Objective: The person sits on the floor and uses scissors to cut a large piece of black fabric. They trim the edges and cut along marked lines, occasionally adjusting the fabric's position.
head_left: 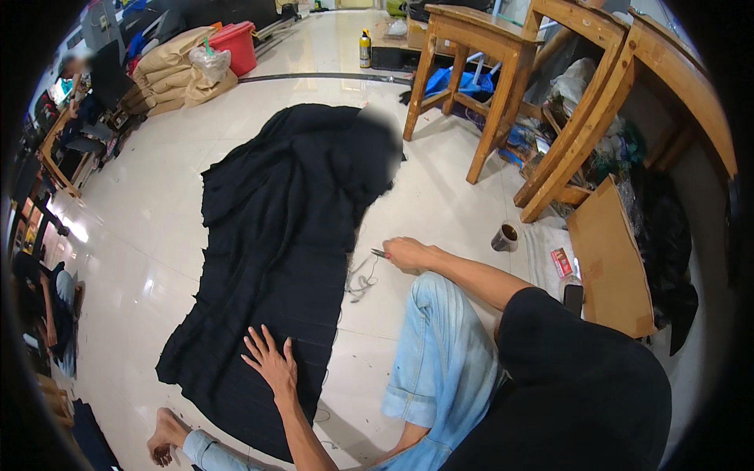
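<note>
A long piece of black cloth (275, 235) lies spread on the floor, wrinkled at its far part and flatter near me. My left hand (271, 365) rests on its near part, palm down with fingers spread. To the right of the cloth, close to the floor, my right hand (407, 254) is closed around small thread snips (380, 253). Only their metal tip and a bit of red show; the rest is hidden in my fingers. Loose grey threads (361, 284) lie between the cloth's right edge and the snips.
Right of me stand a dark cup (505, 237), a red-and-white small box (561, 262), a phone (573, 298) and a cardboard sheet (609, 259). Wooden stools (479, 39) rise beyond. A red bucket (233, 47) and brown sacks (169, 71) sit far left. Other people sit at the left.
</note>
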Motion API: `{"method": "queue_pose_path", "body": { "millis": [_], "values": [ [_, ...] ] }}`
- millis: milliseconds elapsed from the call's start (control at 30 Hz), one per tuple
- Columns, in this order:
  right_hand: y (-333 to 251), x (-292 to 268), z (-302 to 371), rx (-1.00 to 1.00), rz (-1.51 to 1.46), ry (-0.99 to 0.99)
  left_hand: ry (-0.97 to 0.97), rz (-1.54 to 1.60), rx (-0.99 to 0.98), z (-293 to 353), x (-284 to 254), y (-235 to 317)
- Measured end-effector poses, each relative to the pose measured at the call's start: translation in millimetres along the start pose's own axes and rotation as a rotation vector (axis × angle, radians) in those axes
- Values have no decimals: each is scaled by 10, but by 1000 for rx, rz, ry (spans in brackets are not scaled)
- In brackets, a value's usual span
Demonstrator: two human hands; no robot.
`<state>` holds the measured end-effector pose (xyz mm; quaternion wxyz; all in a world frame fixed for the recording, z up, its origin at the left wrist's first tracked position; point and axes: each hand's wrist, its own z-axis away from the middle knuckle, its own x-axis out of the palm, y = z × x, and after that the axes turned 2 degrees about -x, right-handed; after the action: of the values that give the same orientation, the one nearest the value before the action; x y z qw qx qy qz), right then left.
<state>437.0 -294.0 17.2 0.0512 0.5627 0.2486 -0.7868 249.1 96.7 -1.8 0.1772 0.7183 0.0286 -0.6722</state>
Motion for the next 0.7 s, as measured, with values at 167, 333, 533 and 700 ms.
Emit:
{"method": "queue_pose_path", "body": {
  "millis": [167,333,533,700],
  "values": [
    [279,-167,54,392,-324,151,47,-118,-165,126,173,-355],
    [179,-451,-9,456,-1294,762,159,-259,-361,824,181,-851],
    [-89,-653,53,427,-1450,935,50,-196,-702,976,-378,-1007],
    [-452,147,-352,216,-840,639,351,173,153,-140,-670,183]
  ]
}}
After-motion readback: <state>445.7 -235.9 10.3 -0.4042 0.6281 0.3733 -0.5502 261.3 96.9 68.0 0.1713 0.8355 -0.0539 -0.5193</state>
